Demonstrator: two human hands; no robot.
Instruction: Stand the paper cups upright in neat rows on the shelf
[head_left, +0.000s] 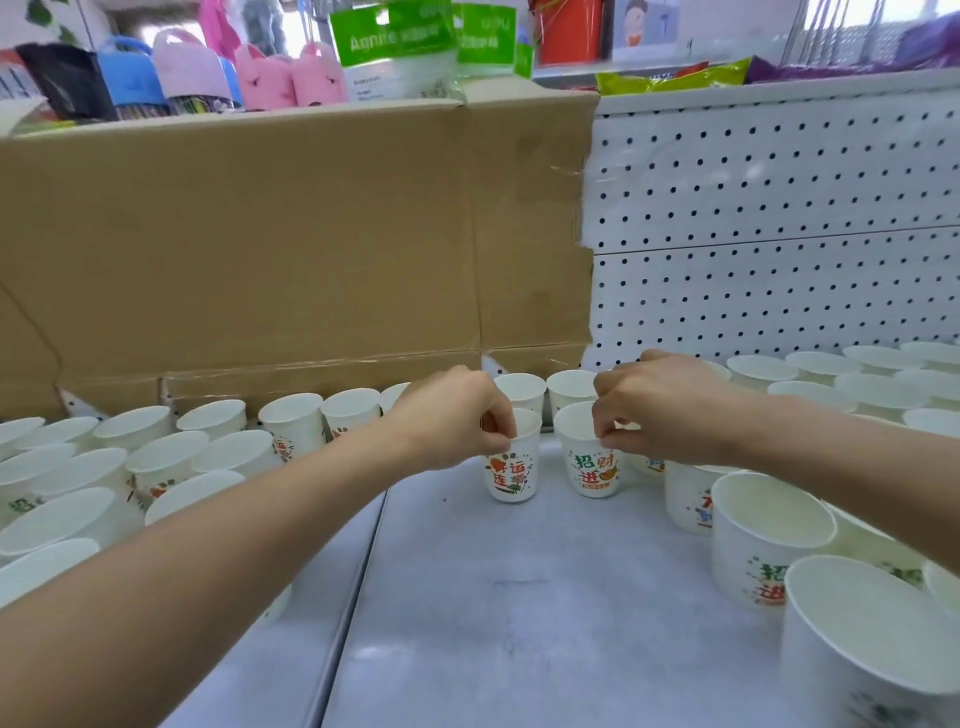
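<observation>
Head view: a person stocks a shop shelf with printed paper cups, one in each hand. Flattened cardboard (291, 234) lines the back on the left, apparently as a makeshift backstop for the rows, and white pegboard (779, 218) takes over on the right. The pale shelf (519, 597) lies bare down its middle, the gap the rows have yet to fill.

Upright cups crowd both sides. The left cups (166, 452) stand packed rim to rim, the right cups (769, 540) stand looser and nearer the camera, and a back row (522, 389) runs along the foot of the cardboard. Every cup in sight is mouth up; none lies on its side.

At centre, just in front of the back row, two cups stand on their bases a little apart. The left hand (452, 415) holds the left cup (514, 478), red and green print facing out, its fingers (496, 415) pinching the rim from above. The right hand (660, 410) holds the right cup (592, 473) the same way, its fingers (608, 410) closed on the rim's right side.

A rim grip from above likely spares the thin wall from crushing and lets each cup go straight down into line without knocking its neighbours. Judged from the layout, the job is well along, with the middle stretch left to fill; further cups would likely go beside this pair, toward the camera.
</observation>
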